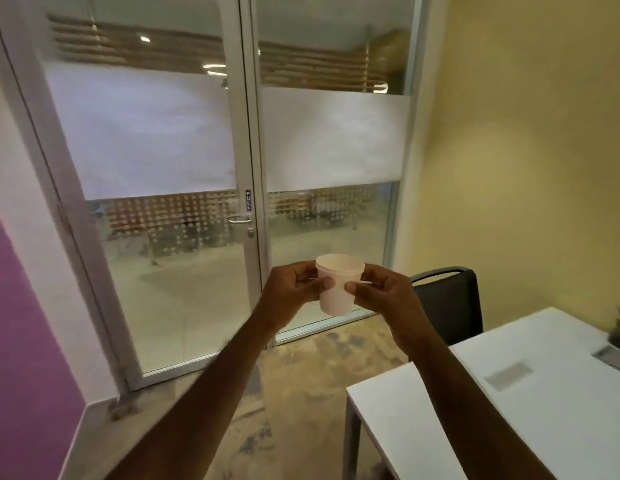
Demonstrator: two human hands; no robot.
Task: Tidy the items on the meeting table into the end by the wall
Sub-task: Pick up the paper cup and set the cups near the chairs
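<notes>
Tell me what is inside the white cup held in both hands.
The white cup, held between the left hand and right hand, shows only a pale inner wall near its rim. Its bottom is hidden by the near wall, so any contents cannot be seen.

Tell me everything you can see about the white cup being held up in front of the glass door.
The small white paper cup tapers toward its base and has a rolled rim; stacked lines under the rim suggest nested cups, though that is unclear. It is upright, open end up, contents not visible. It is in the air, left of the white table, pinched between the left hand and right hand, thumbs on its front. A thin white sliver pokes out beside it.
</notes>
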